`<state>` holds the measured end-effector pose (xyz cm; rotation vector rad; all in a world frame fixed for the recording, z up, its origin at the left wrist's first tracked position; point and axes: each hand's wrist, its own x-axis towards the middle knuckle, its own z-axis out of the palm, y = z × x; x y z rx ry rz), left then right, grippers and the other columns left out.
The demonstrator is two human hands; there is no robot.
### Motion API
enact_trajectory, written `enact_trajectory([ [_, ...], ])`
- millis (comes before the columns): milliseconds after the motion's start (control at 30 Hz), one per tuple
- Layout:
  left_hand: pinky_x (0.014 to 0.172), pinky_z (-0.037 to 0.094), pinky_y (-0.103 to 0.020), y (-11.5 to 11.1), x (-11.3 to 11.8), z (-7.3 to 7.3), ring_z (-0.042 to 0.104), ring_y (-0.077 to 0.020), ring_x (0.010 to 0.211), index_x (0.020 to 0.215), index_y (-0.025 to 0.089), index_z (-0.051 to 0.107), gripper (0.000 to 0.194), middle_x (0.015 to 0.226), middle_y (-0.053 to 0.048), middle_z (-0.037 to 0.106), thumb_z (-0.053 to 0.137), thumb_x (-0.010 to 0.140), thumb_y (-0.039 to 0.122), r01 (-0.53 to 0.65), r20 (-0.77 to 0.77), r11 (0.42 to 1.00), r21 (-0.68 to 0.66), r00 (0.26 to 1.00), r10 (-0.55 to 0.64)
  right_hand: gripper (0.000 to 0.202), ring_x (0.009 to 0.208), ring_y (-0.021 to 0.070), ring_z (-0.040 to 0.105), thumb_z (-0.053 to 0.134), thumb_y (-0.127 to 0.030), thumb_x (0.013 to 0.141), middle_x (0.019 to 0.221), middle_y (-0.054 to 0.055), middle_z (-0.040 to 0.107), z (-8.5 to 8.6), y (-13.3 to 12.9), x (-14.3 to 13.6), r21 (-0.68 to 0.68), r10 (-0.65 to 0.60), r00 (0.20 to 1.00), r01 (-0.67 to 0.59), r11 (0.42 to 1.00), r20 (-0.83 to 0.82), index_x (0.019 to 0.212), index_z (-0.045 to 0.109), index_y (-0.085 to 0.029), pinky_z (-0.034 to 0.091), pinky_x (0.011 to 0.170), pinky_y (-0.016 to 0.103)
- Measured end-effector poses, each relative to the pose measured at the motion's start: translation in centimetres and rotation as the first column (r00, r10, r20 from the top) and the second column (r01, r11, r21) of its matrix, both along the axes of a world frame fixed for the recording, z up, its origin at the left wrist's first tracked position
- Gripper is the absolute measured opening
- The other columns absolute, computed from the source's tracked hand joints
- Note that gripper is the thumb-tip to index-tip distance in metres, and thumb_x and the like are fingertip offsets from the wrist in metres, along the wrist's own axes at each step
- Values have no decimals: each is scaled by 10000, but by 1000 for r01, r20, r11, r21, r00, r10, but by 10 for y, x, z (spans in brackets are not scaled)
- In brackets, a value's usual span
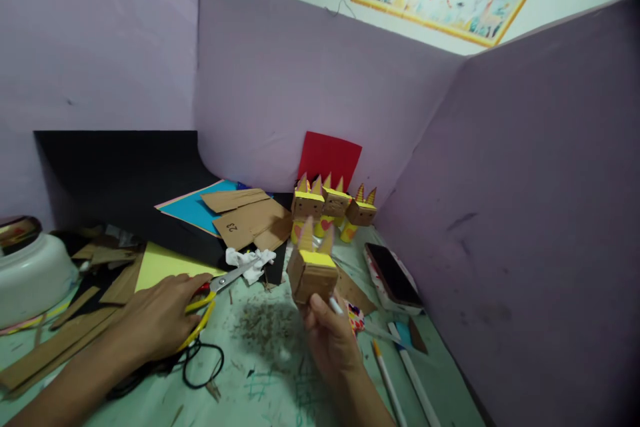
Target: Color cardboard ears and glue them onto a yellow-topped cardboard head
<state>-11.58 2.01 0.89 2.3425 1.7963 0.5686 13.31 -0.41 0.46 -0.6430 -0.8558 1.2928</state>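
Note:
My right hand (334,333) holds up a small brown cardboard box head (315,279) with a yellow top and two pointed horns. Thumb and fingers close around its lower part. A thin white tip (335,305) shows beside the thumb; whether it is held too, I cannot tell. On the left, my left hand (167,313) has its fingers closed at the yellow handles of a pair of scissors (231,278). The blades point right, toward crumpled white tissue (250,261). Behind, several similar horned cardboard figures (361,213) stand on yellow bases.
Cardboard pieces (245,223), blue paper (193,207) and yellow paper (160,267) lie at the back left. A white jar (35,280) stands far left. A black cord (203,383) curls near my left hand. A phone (395,277) and markers (387,380) lie right, beside the purple partition (500,213).

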Motion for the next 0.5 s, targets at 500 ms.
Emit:
enact_trajectory([
  [500, 855, 506, -341, -9, 83, 39, 618, -261, 1036, 1308, 162, 420, 745, 1233, -89, 609, 688, 619, 257, 390, 773, 891, -232, 630, -75, 706, 981, 304, 628, 848, -259, 481, 1082, 85, 683, -5, -4, -2, -56, 142, 912, -131, 990, 384, 1136, 591, -194, 466, 881, 433],
])
